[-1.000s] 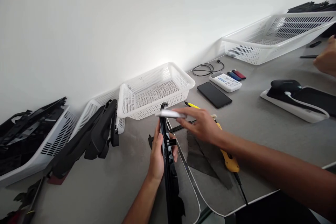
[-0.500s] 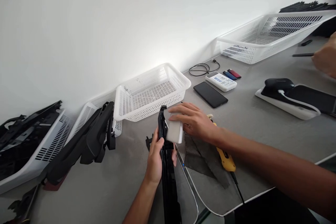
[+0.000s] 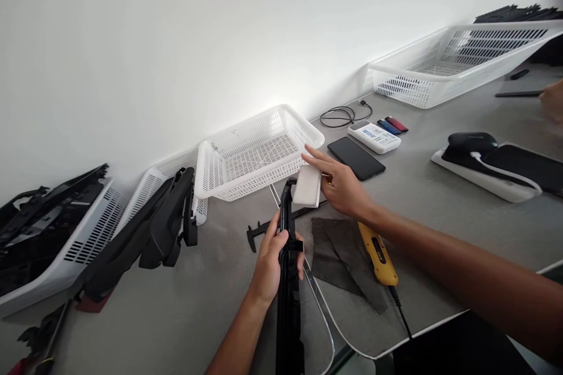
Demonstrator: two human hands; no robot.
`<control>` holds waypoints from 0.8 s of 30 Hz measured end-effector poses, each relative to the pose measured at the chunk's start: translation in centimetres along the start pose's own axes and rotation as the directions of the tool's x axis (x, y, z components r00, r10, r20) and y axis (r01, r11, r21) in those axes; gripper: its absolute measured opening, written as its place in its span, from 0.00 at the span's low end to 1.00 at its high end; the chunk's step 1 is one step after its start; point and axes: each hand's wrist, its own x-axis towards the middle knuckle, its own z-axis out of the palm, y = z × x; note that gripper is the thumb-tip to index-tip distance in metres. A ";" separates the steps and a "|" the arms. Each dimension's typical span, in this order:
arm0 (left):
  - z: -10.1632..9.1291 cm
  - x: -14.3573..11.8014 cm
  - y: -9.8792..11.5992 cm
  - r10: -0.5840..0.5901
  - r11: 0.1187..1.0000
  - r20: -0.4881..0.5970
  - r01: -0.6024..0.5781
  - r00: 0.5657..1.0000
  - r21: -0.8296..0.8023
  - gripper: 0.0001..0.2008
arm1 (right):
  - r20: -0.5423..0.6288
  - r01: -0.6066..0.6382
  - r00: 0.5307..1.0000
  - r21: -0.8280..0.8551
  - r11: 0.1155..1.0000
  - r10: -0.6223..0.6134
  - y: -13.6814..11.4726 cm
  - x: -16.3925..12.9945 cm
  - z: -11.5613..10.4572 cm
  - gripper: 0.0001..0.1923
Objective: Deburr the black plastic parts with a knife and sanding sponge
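Observation:
My left hand (image 3: 269, 263) is closed around a long black plastic part (image 3: 288, 299), its thumb on the near face and fingertips showing at the far side. The part stands steeply, with its hooked upper end in front of the table. My right hand (image 3: 345, 187) grips a white rectangular block (image 3: 307, 186), fingers along its right and upper edges. The block lies close beside the part's upper end; whether they touch I cannot tell. Behind the part, a black caliper (image 3: 255, 233) rests on the table. A dark grey cloth (image 3: 334, 258) and a yellow corded tool (image 3: 379, 258) lie under my right forearm.
A white basket (image 3: 259, 187) stands against the wall, another (image 3: 409, 88) farther right. Baskets and black plastic parts (image 3: 162, 222) crowd the left. A black phone (image 3: 356, 158), white device (image 3: 373, 136), lighters and cable lie right. Another person's hand (image 3: 552, 99) is at the right edge.
My right hand has moved the white block up and slightly right, toward the top of the black part. The view has shifted a little, and more of the caliper shows.

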 end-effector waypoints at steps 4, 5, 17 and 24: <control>0.0 0.2 0.1 0.045 0.999 -0.030 -0.045 0.999 0.009 0.27 | 0.292 -0.145 0.956 0.363 0.921 0.035 -0.9 -0.5 0.5 0.33; -0.1 0.2 0.1 0.053 0.999 -0.037 -0.053 0.998 0.012 0.26 | 0.329 -0.164 0.944 0.388 0.907 0.030 -1.2 -0.9 0.9 0.32; 0.1 -0.2 0.0 0.057 0.997 -0.083 -0.052 0.995 0.062 0.30 | 0.284 -0.466 0.876 0.279 0.840 0.391 -1.5 -0.3 0.7 0.18; 0.2 -0.2 0.2 0.099 0.994 -0.071 -0.096 0.993 0.047 0.23 | 0.389 -0.520 0.842 0.401 0.754 0.373 -1.2 -0.1 0.8 0.20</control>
